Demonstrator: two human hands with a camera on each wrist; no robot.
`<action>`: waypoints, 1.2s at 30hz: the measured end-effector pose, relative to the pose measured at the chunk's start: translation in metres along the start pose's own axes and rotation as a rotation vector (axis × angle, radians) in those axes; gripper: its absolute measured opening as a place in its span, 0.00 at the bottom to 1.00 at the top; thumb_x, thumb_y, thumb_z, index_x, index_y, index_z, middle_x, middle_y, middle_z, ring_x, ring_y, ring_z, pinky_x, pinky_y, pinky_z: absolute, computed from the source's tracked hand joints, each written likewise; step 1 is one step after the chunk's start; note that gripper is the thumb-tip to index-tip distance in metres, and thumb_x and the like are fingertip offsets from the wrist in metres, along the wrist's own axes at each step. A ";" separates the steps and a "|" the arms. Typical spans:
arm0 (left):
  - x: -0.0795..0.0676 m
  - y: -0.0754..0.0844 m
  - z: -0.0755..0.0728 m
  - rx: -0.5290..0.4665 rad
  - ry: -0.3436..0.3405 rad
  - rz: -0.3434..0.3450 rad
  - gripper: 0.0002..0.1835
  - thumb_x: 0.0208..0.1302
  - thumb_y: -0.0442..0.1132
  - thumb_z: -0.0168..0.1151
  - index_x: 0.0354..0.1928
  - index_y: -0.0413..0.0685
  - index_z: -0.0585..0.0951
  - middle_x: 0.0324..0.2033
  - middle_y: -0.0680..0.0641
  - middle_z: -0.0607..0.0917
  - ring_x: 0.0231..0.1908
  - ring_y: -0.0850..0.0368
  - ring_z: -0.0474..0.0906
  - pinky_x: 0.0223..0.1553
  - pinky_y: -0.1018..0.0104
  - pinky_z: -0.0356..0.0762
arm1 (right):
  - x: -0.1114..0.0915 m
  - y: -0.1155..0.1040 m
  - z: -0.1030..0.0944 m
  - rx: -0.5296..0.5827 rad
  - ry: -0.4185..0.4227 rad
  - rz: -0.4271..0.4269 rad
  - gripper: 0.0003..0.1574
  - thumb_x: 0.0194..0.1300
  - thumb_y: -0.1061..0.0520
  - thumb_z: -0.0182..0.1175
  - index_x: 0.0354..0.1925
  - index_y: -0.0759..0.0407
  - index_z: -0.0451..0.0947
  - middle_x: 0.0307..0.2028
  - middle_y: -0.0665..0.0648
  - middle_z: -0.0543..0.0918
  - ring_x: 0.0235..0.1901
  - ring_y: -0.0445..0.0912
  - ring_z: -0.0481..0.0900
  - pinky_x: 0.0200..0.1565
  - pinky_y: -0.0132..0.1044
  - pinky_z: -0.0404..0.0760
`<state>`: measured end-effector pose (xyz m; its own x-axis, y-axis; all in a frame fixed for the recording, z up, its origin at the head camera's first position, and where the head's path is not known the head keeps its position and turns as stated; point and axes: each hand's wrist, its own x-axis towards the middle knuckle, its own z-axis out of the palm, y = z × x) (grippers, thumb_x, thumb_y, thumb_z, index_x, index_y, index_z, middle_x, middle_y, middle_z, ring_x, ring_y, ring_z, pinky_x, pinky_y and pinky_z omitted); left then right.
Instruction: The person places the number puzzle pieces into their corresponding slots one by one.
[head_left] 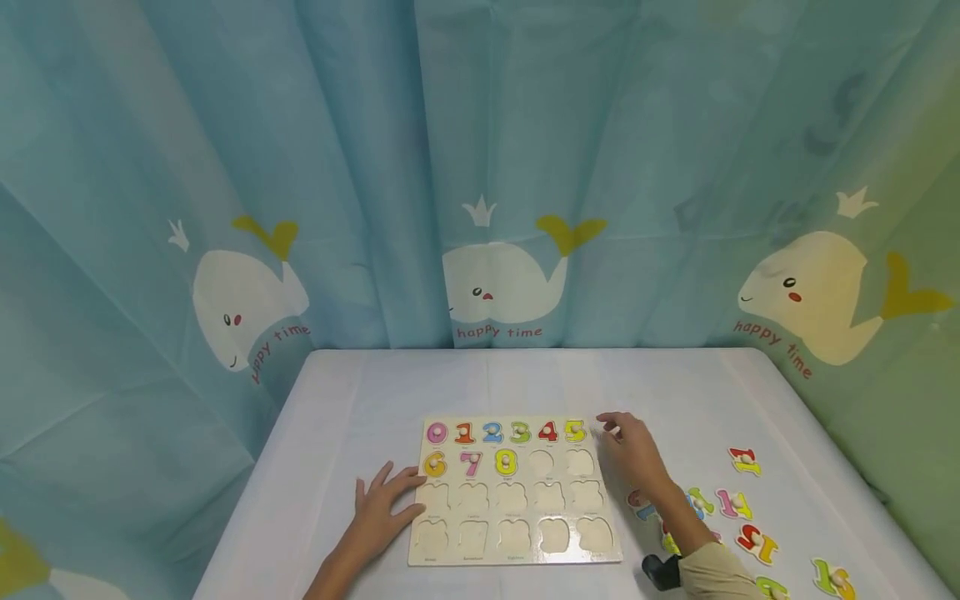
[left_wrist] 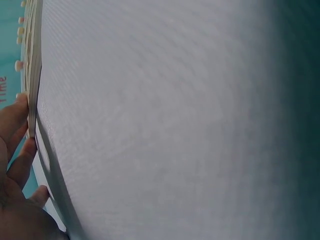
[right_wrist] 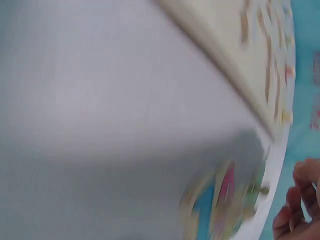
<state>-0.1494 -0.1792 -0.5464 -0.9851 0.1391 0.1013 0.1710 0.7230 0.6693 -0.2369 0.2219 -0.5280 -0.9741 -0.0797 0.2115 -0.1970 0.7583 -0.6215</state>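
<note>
A wooden number puzzle board [head_left: 455, 542] lies on the table. Knobbed digits from 0 to 8 sit in its top two rows; the yellow 8 [head_left: 506, 462] is the last in the second row. The recesses after it and in the lower two rows hold no pieces. My left hand [head_left: 381, 506] touches the board's left edge with spread fingers, also visible in the left wrist view. Beyond the upper right corner, near the yellow 5 [head_left: 575, 431], hovers my right hand [head_left: 628, 443]. Its fingers are loosely bent, and nothing shows between them. The right wrist view is blurred.
Several loose two-digit pieces lie right of the board, among them a red-and-yellow one [head_left: 745, 461] and a red-and-orange one [head_left: 757, 543]. My right forearm partly covers some others. A whale-print curtain [head_left: 360, 167] hangs behind the white table [head_left: 375, 392].
</note>
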 end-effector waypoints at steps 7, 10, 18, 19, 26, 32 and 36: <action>0.000 0.000 -0.001 -0.005 -0.003 -0.012 0.19 0.54 0.44 0.69 0.50 0.52 0.81 0.56 0.43 0.77 0.64 0.32 0.55 0.56 0.25 0.27 | -0.009 0.025 -0.018 0.012 -0.109 0.040 0.16 0.60 0.69 0.60 0.49 0.67 0.76 0.38 0.58 0.80 0.38 0.53 0.77 0.37 0.44 0.79; 0.000 0.000 0.000 -0.008 -0.004 -0.009 0.19 0.54 0.44 0.69 0.50 0.52 0.81 0.56 0.43 0.77 0.64 0.32 0.55 0.56 0.25 0.26 | -0.012 0.031 -0.017 0.020 -0.145 0.052 0.17 0.60 0.69 0.60 0.49 0.66 0.76 0.40 0.59 0.79 0.40 0.54 0.78 0.42 0.48 0.78; 0.000 0.000 0.000 0.002 -0.002 -0.003 0.19 0.54 0.44 0.69 0.50 0.53 0.81 0.56 0.43 0.77 0.64 0.32 0.55 0.56 0.25 0.27 | -0.014 0.026 -0.008 0.108 -0.077 0.060 0.19 0.58 0.66 0.63 0.50 0.65 0.76 0.34 0.53 0.75 0.32 0.45 0.73 0.31 0.35 0.75; 0.000 0.000 0.000 0.003 -0.001 -0.003 0.19 0.54 0.44 0.69 0.50 0.53 0.81 0.56 0.43 0.77 0.64 0.32 0.55 0.56 0.25 0.27 | -0.014 0.022 -0.005 0.129 -0.076 0.059 0.20 0.58 0.65 0.64 0.50 0.65 0.76 0.34 0.53 0.75 0.31 0.45 0.71 0.29 0.34 0.74; 0.000 0.000 0.000 -0.007 0.004 0.003 0.19 0.55 0.44 0.69 0.50 0.52 0.81 0.56 0.43 0.77 0.64 0.32 0.55 0.56 0.25 0.27 | -0.013 -0.010 0.025 0.169 -0.095 -0.020 0.20 0.53 0.65 0.68 0.46 0.61 0.78 0.30 0.47 0.74 0.28 0.40 0.70 0.30 0.32 0.72; 0.000 0.000 0.001 -0.008 0.013 0.000 0.19 0.54 0.43 0.69 0.49 0.52 0.81 0.56 0.43 0.77 0.64 0.32 0.55 0.56 0.25 0.27 | -0.014 -0.034 0.049 0.210 -0.140 -0.015 0.17 0.54 0.62 0.69 0.44 0.56 0.79 0.28 0.44 0.73 0.28 0.38 0.70 0.31 0.32 0.71; 0.000 0.000 0.000 -0.007 0.012 0.004 0.19 0.54 0.43 0.69 0.50 0.52 0.81 0.56 0.43 0.77 0.64 0.32 0.55 0.56 0.25 0.27 | -0.013 -0.042 0.057 0.207 -0.138 -0.027 0.18 0.53 0.63 0.69 0.44 0.56 0.80 0.28 0.44 0.74 0.28 0.39 0.70 0.31 0.32 0.72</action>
<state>-0.1496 -0.1791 -0.5470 -0.9846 0.1334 0.1128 0.1745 0.7180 0.6739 -0.2221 0.1544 -0.5474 -0.9714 -0.1965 0.1335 -0.2275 0.6072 -0.7613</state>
